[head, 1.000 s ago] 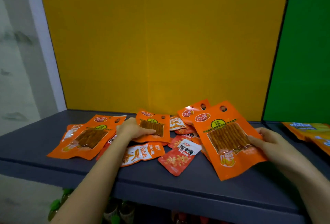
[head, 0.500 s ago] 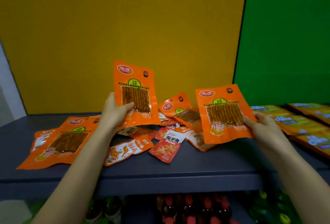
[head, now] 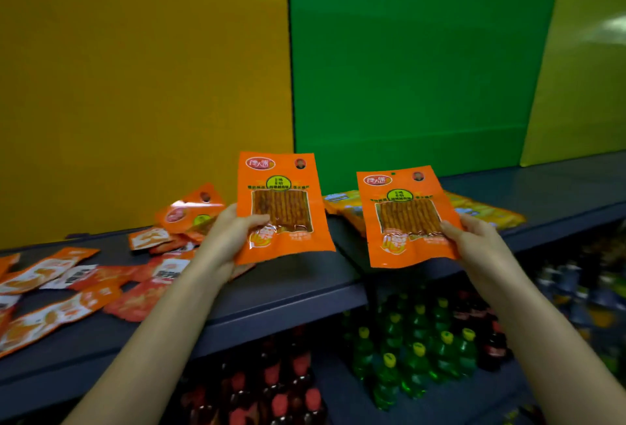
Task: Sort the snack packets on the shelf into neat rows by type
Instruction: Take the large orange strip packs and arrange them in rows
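My left hand (head: 232, 235) grips a large orange packet of brown snack sticks (head: 281, 187) by its lower left edge, holding it upright above the dark shelf (head: 298, 285). A second orange stick packet (head: 406, 201) of the same kind is pinched at its right side by my right hand (head: 474, 241), also upright, just right of the first. One more large orange packet (head: 191, 209) lies tilted on the heap behind my left hand. Several small red and orange packets (head: 67, 289) lie scattered on the shelf at the left.
Yellow packets (head: 487, 211) lie on the shelf section in front of the green back panel (head: 406, 68). A yellow back panel (head: 135, 85) stands at the left. Below the shelf stand green bottles (head: 416, 357) and red bottles (head: 271, 387).
Both hands carried their orange stick packets to the right, and my view swung right with them. The packets now hang near the boundary between the yellow and green panels.
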Motion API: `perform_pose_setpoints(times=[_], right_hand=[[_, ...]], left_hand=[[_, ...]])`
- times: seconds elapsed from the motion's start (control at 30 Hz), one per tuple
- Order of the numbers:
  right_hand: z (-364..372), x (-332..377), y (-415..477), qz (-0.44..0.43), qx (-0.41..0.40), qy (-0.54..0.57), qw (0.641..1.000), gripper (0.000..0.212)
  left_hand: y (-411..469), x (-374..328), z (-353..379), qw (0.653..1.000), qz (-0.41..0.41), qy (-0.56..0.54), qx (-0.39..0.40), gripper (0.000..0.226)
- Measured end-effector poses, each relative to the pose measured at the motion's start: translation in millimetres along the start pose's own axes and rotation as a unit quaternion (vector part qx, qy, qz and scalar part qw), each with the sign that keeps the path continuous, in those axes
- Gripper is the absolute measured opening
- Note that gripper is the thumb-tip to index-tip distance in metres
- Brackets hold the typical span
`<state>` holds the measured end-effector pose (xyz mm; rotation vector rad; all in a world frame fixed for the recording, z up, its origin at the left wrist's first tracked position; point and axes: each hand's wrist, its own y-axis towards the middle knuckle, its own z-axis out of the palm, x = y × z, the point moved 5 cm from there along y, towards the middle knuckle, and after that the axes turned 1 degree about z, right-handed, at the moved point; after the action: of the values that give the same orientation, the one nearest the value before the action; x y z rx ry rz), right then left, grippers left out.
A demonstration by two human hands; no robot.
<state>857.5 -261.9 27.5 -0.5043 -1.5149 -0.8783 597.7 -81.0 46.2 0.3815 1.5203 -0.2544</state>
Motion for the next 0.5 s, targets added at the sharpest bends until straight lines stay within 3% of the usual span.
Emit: perform_pose_setpoints(times=[0.5], right_hand=[[-254,-7,52,0.024,-0.041,-0.072,0.996,0.016]], left_hand=[[-25,11,261,0.999,-0.028,-0.007,0.035,0.023]])
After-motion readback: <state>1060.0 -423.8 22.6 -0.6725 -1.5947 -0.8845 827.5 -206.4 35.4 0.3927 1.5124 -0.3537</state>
